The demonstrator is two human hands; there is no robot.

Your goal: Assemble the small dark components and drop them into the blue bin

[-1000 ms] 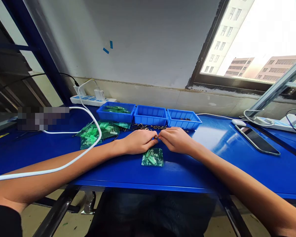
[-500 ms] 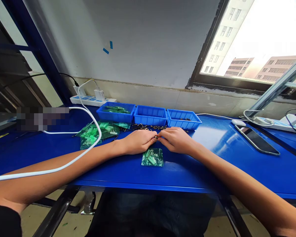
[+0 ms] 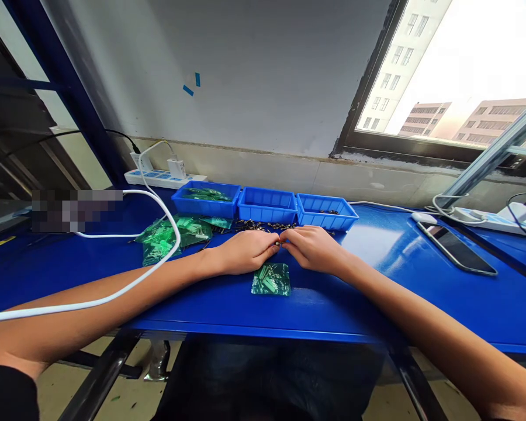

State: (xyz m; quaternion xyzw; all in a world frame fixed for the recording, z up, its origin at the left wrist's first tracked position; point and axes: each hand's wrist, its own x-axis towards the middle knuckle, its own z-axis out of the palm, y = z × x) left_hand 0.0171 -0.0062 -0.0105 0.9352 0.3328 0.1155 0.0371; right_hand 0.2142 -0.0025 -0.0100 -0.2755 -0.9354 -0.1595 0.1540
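Over the blue table, my left hand (image 3: pixel 251 251) and my right hand (image 3: pixel 312 248) meet fingertip to fingertip. Both pinch a small dark and brass-coloured metal part (image 3: pixel 279 243) between them; its exact kind is too small to make out. Just below the hands lies a small green plastic bag (image 3: pixel 270 279) with pale strips inside. Behind the fingers, several loose dark and brass metal parts (image 3: pixel 251 225) are spread along the front of the bins. More green bags (image 3: pixel 160 240) lie in a pile to the left of my left hand.
Three blue bins stand along the wall: the left bin (image 3: pixel 206 207) holds green bags, then a middle bin (image 3: pixel 266 215), and a right bin (image 3: pixel 328 221) with some dark parts. A white cable (image 3: pixel 114 292) arches over my left forearm. A phone (image 3: pixel 460 248) and power strip (image 3: pixel 499 221) lie right.
Both hands stay in nearly the same place. The fingertips have shifted very slightly, and a little more of the brass-coloured part shows between them.
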